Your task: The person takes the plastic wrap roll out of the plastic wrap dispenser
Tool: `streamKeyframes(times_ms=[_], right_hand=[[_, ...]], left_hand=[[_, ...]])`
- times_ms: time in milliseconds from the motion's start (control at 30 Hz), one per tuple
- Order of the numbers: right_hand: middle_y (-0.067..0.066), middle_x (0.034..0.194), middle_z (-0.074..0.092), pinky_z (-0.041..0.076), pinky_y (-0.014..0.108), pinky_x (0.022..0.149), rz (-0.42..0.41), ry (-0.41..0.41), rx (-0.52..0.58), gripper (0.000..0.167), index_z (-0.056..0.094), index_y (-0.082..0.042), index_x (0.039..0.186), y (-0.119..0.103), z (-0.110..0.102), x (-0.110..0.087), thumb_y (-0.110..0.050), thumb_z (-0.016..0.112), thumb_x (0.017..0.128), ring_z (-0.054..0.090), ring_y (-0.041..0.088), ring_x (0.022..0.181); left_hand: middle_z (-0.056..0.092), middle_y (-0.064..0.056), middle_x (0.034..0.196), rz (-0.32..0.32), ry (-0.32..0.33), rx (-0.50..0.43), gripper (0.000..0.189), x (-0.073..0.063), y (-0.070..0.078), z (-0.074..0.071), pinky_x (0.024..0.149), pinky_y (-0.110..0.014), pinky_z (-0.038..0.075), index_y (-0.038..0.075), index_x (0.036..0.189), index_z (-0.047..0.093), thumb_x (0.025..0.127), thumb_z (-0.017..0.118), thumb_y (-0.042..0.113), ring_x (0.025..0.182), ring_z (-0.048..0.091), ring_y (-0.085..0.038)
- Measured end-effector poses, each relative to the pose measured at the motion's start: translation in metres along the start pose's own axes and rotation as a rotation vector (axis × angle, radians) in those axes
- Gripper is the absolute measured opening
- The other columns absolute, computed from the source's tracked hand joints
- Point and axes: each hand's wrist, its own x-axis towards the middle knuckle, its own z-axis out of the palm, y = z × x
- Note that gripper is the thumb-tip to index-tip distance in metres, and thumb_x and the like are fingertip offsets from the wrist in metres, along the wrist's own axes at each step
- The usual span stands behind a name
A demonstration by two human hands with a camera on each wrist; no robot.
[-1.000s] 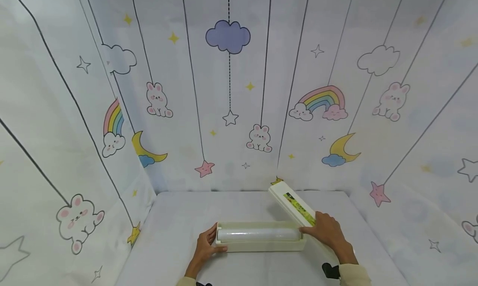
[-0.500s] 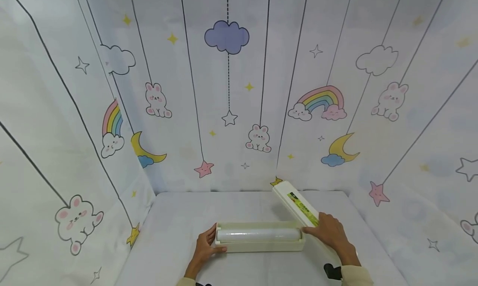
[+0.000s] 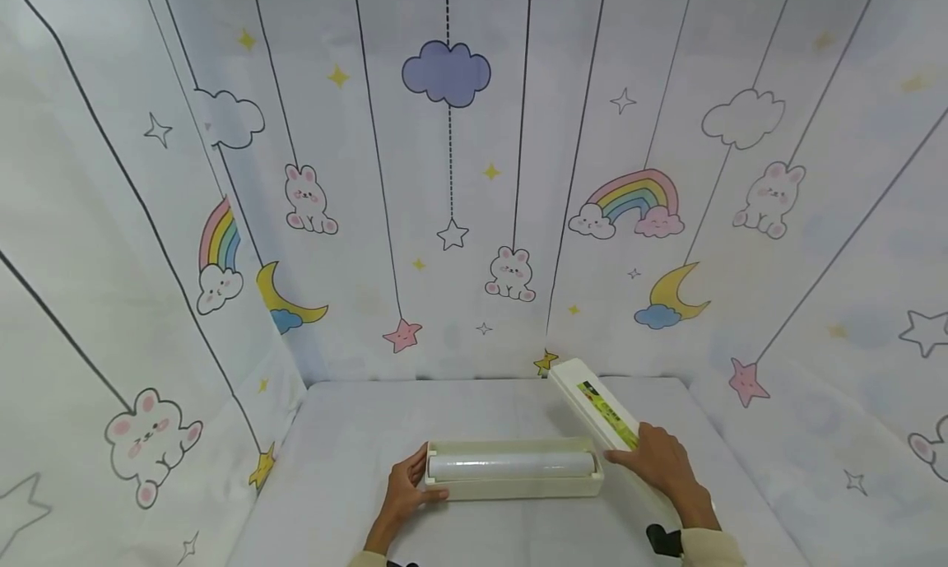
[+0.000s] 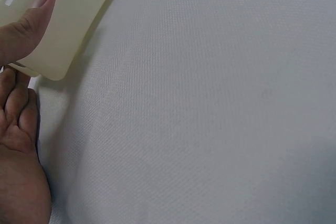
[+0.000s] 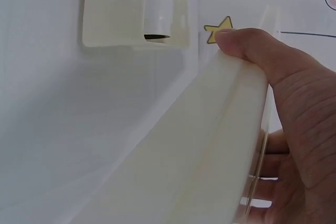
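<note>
A cream, open-topped cling film dispenser box (image 3: 514,490) lies lengthwise on the white cloth, with a shiny roll of cling film (image 3: 511,466) inside it. My left hand (image 3: 402,491) grips the box's left end; in the left wrist view the thumb (image 4: 39,19) presses on its front wall (image 4: 79,19). To the right, my right hand (image 3: 665,466) holds the long cream lid (image 3: 569,375), which is tilted diagonally and bears a green and yellow label (image 3: 607,415). In the right wrist view, a gap shows between the lid (image 5: 178,150) and the box's end (image 5: 113,14).
White cloth (image 3: 370,411) covers the tabletop. Behind and on both sides stand white fabric walls (image 3: 415,164) printed with rabbits, clouds, stars and rainbows. A black strap piece (image 3: 662,541) shows at the right wrist.
My right hand has drawn the lid a little to the right, away from the box's right end. My left hand keeps its grip on the box.
</note>
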Motion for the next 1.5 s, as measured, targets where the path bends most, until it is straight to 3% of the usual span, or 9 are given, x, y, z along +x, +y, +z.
streamKeyframes(times_ms=[300,567,700,933,1167,1300,1500], right_hand=[[0.008,0.078,0.060,0.040,0.030,0.055,0.031,-0.003,-0.011,0.071,0.063,0.005,0.101,0.003,0.000,-0.003,-0.058,0.090,0.080,0.055,0.021,0.067],[0.008,0.077,0.060,0.040,0.030,0.055,0.042,-0.004,-0.007,0.070,0.063,0.005,0.099,0.008,0.001,-0.006,-0.058,0.089,0.081,0.055,0.021,0.068],[0.007,0.077,0.059,0.040,0.030,0.055,0.039,0.000,-0.009,0.070,0.062,0.004,0.099,0.011,0.001,-0.008,-0.059,0.088,0.082,0.054,0.020,0.067],[0.008,0.076,0.059,0.040,0.030,0.054,0.052,0.001,-0.003,0.071,0.062,0.004,0.098,0.019,0.002,-0.011,-0.060,0.087,0.081,0.055,0.021,0.066],[0.008,0.076,0.058,0.041,0.030,0.054,0.062,-0.009,-0.002,0.071,0.061,0.005,0.098,0.026,0.002,-0.012,-0.059,0.088,0.082,0.054,0.021,0.066],[0.007,0.077,0.058,0.041,0.030,0.054,0.066,-0.014,0.001,0.072,0.061,0.005,0.099,0.029,0.002,-0.013,-0.060,0.087,0.083,0.055,0.020,0.067],[0.007,0.076,0.058,0.040,0.030,0.054,0.066,-0.004,-0.002,0.070,0.061,0.004,0.097,0.032,0.001,-0.018,-0.059,0.087,0.082,0.054,0.021,0.066]], left_hand=[[0.052,-0.025,0.163,-0.001,0.000,-0.025,0.114,0.000,-0.001,0.000,0.112,-0.005,0.044,-0.009,0.160,0.046,0.065,0.106,0.012,0.149,0.058,-0.029],[0.051,-0.026,0.164,-0.011,0.000,-0.031,0.114,0.000,0.000,0.000,0.111,-0.004,0.042,-0.010,0.160,0.045,0.065,0.105,0.010,0.152,0.052,-0.041],[0.052,-0.026,0.163,-0.012,0.006,-0.016,0.114,0.000,-0.001,0.000,0.111,-0.004,0.043,-0.009,0.160,0.045,0.065,0.105,0.010,0.150,0.056,-0.034],[0.051,-0.034,0.159,0.048,0.007,0.031,0.107,-0.004,0.012,0.003,0.118,-0.019,0.050,-0.016,0.157,0.045,0.069,0.102,0.001,0.148,0.053,-0.053],[0.052,-0.031,0.160,0.010,0.014,0.016,0.106,-0.005,0.016,0.003,0.118,-0.018,0.049,-0.013,0.158,0.046,0.068,0.102,0.000,0.149,0.053,-0.050],[0.052,-0.033,0.159,0.038,0.005,0.031,0.107,-0.004,0.013,0.002,0.117,-0.017,0.050,-0.015,0.157,0.045,0.069,0.103,0.003,0.147,0.055,-0.051],[0.051,-0.033,0.159,0.049,0.013,0.032,0.109,-0.003,0.005,0.002,0.112,-0.009,0.048,-0.014,0.157,0.046,0.067,0.104,0.006,0.145,0.062,-0.035]])
